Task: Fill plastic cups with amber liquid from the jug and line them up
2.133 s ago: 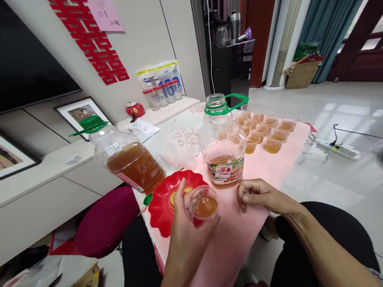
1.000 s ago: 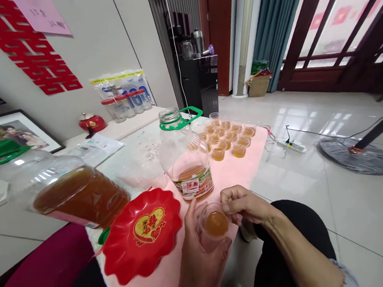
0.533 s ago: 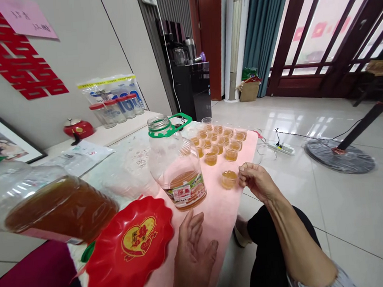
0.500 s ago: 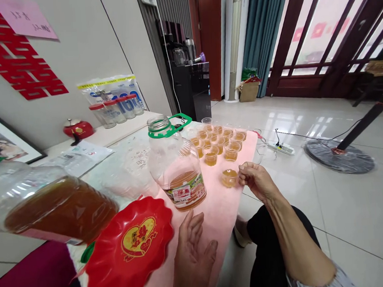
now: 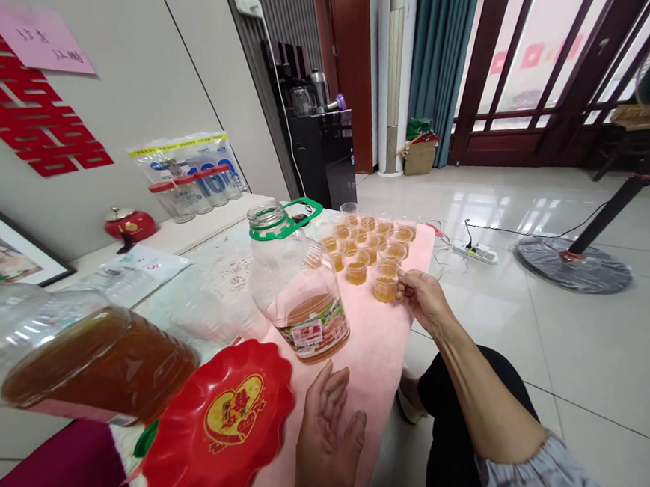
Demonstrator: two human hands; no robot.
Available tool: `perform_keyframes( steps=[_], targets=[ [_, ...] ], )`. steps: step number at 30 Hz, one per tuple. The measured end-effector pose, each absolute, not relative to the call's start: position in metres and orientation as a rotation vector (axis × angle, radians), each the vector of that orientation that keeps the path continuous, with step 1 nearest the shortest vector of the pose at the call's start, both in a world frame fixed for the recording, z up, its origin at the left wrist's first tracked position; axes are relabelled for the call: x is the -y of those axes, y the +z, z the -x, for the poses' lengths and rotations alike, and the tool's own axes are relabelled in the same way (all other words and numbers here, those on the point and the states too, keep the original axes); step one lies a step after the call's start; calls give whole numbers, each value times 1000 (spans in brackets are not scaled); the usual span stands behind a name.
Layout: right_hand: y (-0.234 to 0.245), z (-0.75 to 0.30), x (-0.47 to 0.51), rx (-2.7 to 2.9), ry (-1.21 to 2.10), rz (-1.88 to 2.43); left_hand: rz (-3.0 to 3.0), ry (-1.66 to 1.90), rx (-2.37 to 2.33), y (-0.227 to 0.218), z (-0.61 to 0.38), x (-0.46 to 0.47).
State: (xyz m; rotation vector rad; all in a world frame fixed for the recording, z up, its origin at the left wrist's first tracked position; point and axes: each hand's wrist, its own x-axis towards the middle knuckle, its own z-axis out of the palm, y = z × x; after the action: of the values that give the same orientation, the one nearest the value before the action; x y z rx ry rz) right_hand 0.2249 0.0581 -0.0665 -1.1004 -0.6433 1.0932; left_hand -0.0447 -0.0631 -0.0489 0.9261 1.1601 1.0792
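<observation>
A pink note [image 5: 41,32] overlaps a red paper cutout [image 5: 51,130] on the wall [image 5: 148,70], a red pot [image 5: 132,225] stands between a framed photo [image 5: 6,253] and red-lidded jars [image 5: 200,196], and a power strip [image 5: 475,253] lies on the floor [image 5: 605,371] near a pole base [image 5: 569,273].

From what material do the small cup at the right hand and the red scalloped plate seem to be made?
Small cup: probably thin, clear plastic, glossy; amber liquid shows through its wall.
Red plate: likely smooth moulded plastic, from its shiny highlights and wavy rim, though lacquered metal stays possible.
</observation>
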Motion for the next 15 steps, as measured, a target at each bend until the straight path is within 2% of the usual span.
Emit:
perform_keyframes(
  steps=[15],
  targets=[
    [-68, -223, -66, 621, 1087, 1098, -948, 1021, -1158, -51, 46, 65]
  ],
)
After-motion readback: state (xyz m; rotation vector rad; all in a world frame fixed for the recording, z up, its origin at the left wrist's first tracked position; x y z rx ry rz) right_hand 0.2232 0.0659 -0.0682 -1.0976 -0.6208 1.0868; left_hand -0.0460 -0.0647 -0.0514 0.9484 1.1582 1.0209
